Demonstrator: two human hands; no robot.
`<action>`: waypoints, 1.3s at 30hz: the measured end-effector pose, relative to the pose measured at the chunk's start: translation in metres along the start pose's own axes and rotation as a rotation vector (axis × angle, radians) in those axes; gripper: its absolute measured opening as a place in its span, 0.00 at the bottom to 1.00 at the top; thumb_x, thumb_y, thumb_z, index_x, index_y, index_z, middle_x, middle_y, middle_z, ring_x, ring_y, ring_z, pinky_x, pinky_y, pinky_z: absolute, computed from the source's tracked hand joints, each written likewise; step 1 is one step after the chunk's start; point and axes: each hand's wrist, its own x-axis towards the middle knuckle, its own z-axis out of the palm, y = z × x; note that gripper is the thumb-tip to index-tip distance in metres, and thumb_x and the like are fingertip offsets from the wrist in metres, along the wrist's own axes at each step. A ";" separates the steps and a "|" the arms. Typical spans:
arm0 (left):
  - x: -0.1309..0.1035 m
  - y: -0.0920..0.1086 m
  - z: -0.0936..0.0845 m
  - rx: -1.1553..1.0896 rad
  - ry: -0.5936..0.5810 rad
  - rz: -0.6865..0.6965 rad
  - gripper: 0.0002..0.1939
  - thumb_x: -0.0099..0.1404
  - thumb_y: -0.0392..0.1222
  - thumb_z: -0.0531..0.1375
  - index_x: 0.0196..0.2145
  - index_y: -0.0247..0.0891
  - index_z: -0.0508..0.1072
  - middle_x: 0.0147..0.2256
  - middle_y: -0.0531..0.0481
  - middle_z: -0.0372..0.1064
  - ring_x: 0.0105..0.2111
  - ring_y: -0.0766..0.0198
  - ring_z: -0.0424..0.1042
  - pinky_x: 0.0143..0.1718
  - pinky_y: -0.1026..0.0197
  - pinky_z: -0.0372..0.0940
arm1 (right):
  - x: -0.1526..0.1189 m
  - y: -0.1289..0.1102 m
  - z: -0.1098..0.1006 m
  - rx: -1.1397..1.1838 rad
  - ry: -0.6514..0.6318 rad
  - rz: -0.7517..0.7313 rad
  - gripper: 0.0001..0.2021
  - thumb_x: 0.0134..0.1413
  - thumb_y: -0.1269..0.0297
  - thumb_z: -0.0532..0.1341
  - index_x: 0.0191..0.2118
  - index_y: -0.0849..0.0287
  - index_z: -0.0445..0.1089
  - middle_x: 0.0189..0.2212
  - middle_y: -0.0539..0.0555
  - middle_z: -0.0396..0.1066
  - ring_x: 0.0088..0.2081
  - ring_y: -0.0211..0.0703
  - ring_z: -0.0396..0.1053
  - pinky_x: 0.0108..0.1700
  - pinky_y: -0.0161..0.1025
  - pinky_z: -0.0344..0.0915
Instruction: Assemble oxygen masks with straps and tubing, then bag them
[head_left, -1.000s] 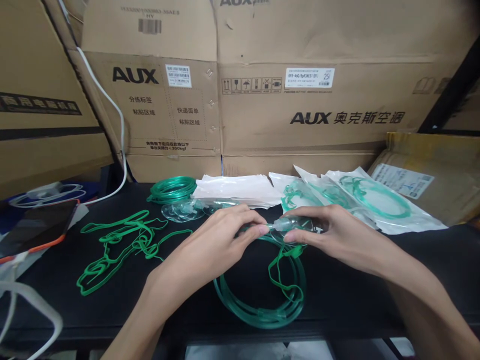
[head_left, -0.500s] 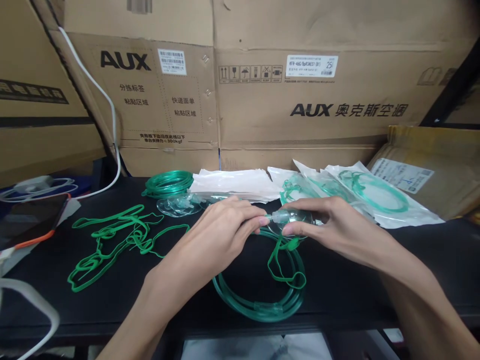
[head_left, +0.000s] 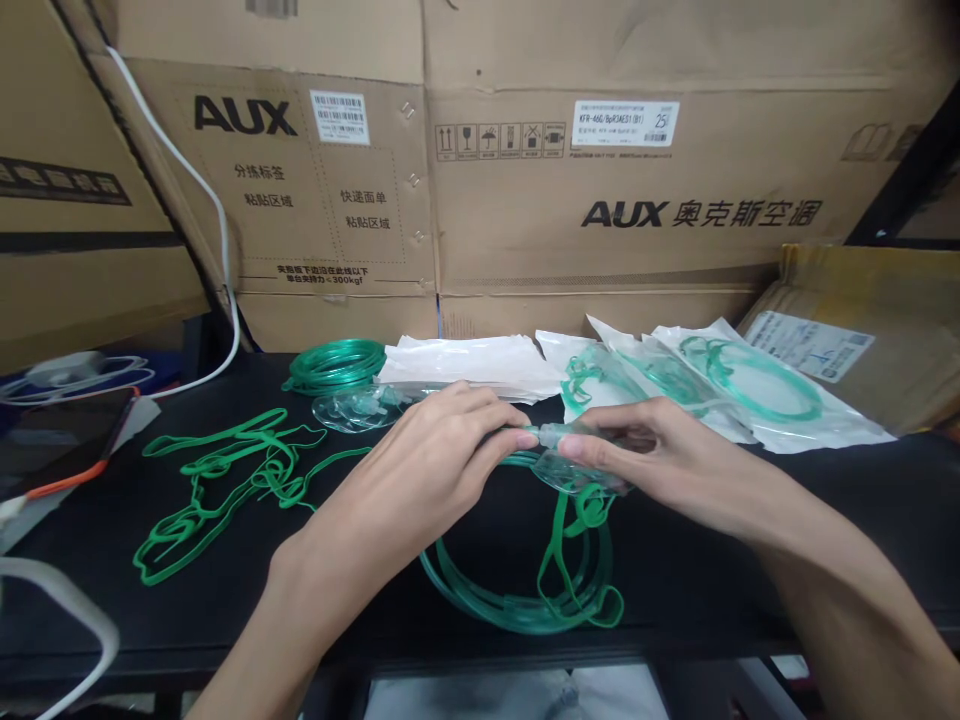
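The clear mask (head_left: 571, 474) is between the two hands, above the black table (head_left: 697, 590), and I take it as the landmark. The right hand (head_left: 675, 460) holds it in a narrow grip, with the thumb at its pale connector (head_left: 553, 434); probably this keeps the mask steady. The left hand (head_left: 442, 450) pinches the thin tube end (head_left: 531, 433) with thumb and fingertips closed, perhaps because such a small piece needs a precise hold in line with the connector. How deep the tube end sits there, I cannot tell. A green strap (head_left: 553, 550) hangs from the mask, and below the mask lies a tubing coil (head_left: 517, 612), partly under this strap. To the left of the mask are loose green straps (head_left: 277, 470), and farther back on this side a second coil (head_left: 337, 365) and other clear masks (head_left: 356, 410). Behind the mask lie flat white packets (head_left: 472, 362), whose contents I cannot see. Behind it to the right are see-through packs (head_left: 844, 430), in which green tubing is visible, in the right one as a round loop. Beyond these, the brown carton (head_left: 900, 315) does not show its inside.
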 end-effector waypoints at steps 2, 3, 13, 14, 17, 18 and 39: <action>-0.001 -0.001 0.002 0.034 -0.011 0.016 0.10 0.78 0.44 0.55 0.46 0.41 0.75 0.46 0.52 0.75 0.48 0.59 0.71 0.51 0.57 0.63 | -0.001 0.000 0.003 -0.061 0.050 0.026 0.17 0.59 0.45 0.63 0.34 0.54 0.77 0.26 0.47 0.68 0.30 0.42 0.62 0.31 0.37 0.58; -0.001 -0.001 0.003 0.059 -0.016 0.042 0.10 0.78 0.43 0.55 0.46 0.40 0.75 0.46 0.52 0.75 0.48 0.59 0.71 0.51 0.57 0.62 | -0.002 -0.001 0.004 -0.095 0.078 0.040 0.17 0.58 0.45 0.64 0.36 0.54 0.78 0.27 0.48 0.70 0.30 0.42 0.63 0.31 0.38 0.58; 0.001 0.008 -0.001 -0.017 0.114 0.142 0.08 0.77 0.35 0.55 0.45 0.38 0.75 0.41 0.50 0.74 0.43 0.61 0.71 0.46 0.59 0.63 | -0.009 -0.004 -0.007 -0.080 0.082 -0.029 0.15 0.60 0.48 0.64 0.34 0.54 0.78 0.28 0.48 0.71 0.30 0.42 0.64 0.30 0.36 0.59; 0.001 0.009 -0.001 -0.018 0.119 0.140 0.08 0.76 0.34 0.56 0.44 0.37 0.75 0.41 0.50 0.73 0.42 0.61 0.70 0.45 0.59 0.63 | -0.009 -0.005 -0.006 -0.093 0.095 -0.032 0.15 0.60 0.48 0.64 0.34 0.54 0.78 0.28 0.48 0.70 0.29 0.42 0.63 0.29 0.36 0.58; 0.001 0.009 0.001 -0.015 0.109 0.115 0.08 0.74 0.30 0.56 0.42 0.38 0.75 0.40 0.51 0.73 0.42 0.62 0.70 0.44 0.59 0.62 | -0.009 -0.006 -0.002 -0.167 0.153 -0.019 0.17 0.60 0.47 0.64 0.37 0.55 0.80 0.28 0.49 0.72 0.29 0.42 0.64 0.28 0.37 0.58; 0.001 0.009 0.001 -0.017 0.108 0.105 0.09 0.74 0.29 0.56 0.41 0.38 0.75 0.40 0.52 0.73 0.42 0.62 0.71 0.44 0.59 0.62 | -0.009 -0.007 -0.001 -0.193 0.169 -0.014 0.17 0.60 0.46 0.64 0.39 0.55 0.80 0.29 0.49 0.73 0.29 0.43 0.65 0.28 0.37 0.59; 0.003 0.008 -0.004 -0.153 0.036 -0.073 0.09 0.76 0.37 0.57 0.39 0.42 0.77 0.38 0.59 0.76 0.39 0.66 0.72 0.43 0.64 0.59 | 0.002 0.012 0.010 -0.649 0.530 -0.681 0.19 0.64 0.60 0.66 0.57 0.63 0.72 0.47 0.61 0.76 0.44 0.50 0.74 0.45 0.43 0.68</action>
